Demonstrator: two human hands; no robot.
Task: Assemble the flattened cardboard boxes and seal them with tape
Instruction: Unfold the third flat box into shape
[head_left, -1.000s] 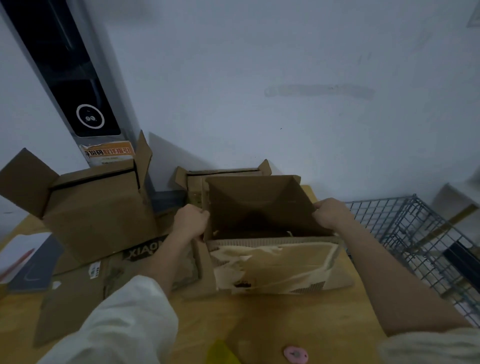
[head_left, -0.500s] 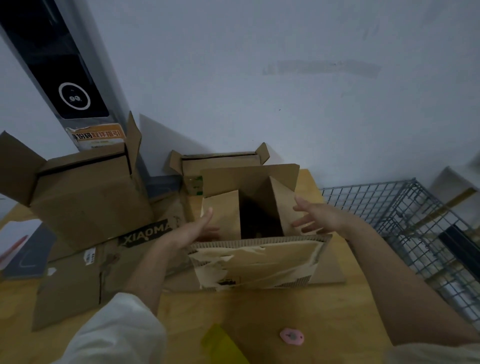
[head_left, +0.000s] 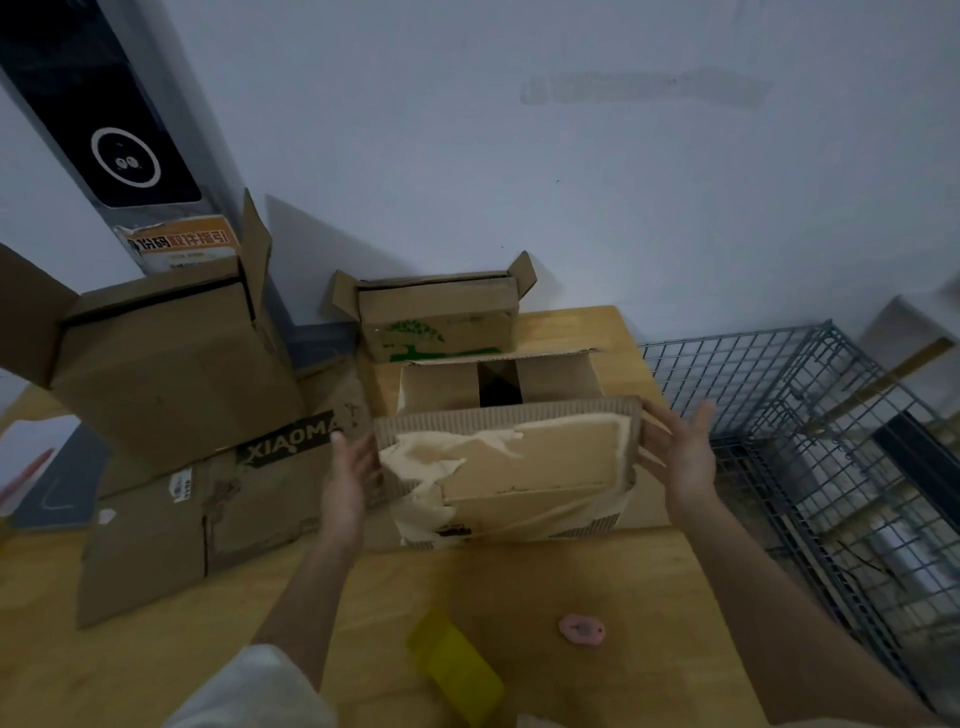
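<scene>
**Both hands flank the torn flap of the centre box**

While the big upright carton (head_left: 171, 374) stands at 9 o'clock on the wooden table (head_left: 545, 587), side flaps splayed, a flattened box printed XIAOMA (head_left: 208, 499) lies under and in front of it. Grey flat item (head_left: 57, 483) at far 9 o'clock, partly under the cartons; cannot tell what it is.

Left hand (head_left: 349, 483): fingers straight, palm against the left edge of the near flap (head_left: 511, 457), nothing clasped. Centre box (head_left: 509, 415) sits mid-table, two inner flaps folded down with a dark gap between them. Near flap stands raised toward the camera, its outer paper torn and peeling, corrugation showing.

Smaller box with a green tree print (head_left: 439, 322) at 12 o'clock, just behind the centre box, against the wall.

Yellow object (head_left: 457, 670) and small pink object (head_left: 582, 630) lie at 6 o'clock on the table.

Right hand (head_left: 680, 457): fingers extended, palm facing the flap's right edge, touching or just beside it; not gripping.

Wire mesh basket (head_left: 810, 415) at 3 o'clock, off the table's edge.
</scene>
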